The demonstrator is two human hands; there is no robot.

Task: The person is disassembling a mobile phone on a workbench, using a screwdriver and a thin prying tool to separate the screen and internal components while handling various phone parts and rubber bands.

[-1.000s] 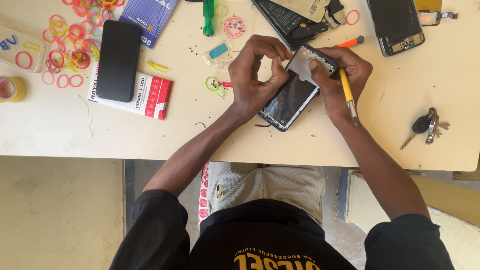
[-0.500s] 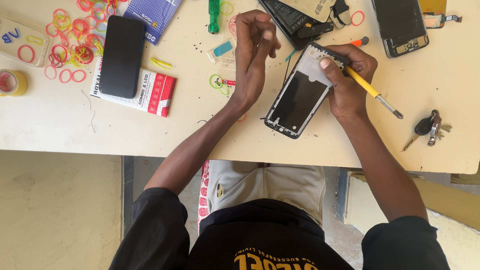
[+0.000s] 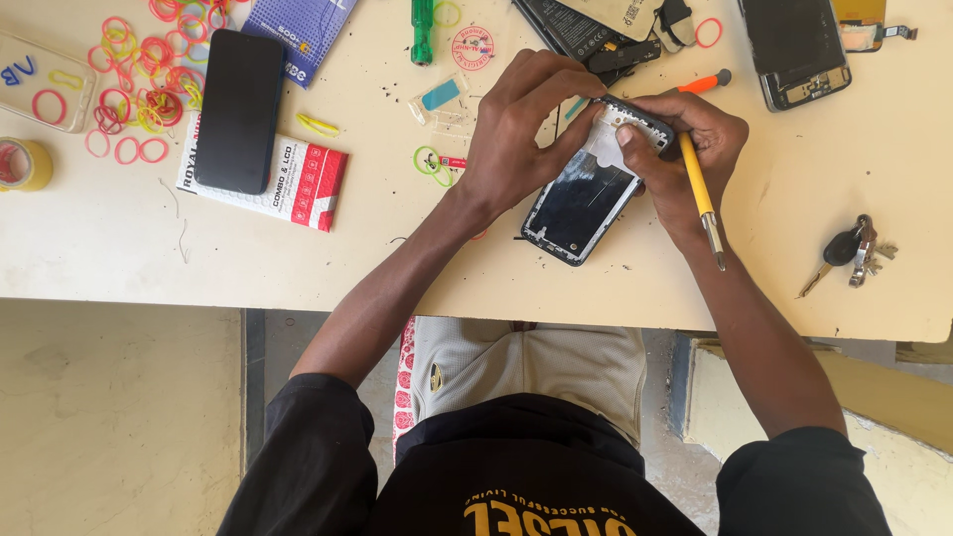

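Black phone frame [image 3: 581, 203], top under both hands.

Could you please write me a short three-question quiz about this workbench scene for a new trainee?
1. True or false: the right hand holds a yellow screwdriver.
2. Which lies on the red and white box? A) keys B) black phone C) tape
3. What do both hands grip above the table?

Key: 1 true. 2 B. 3 The opened phone, with the left hand at its top end.
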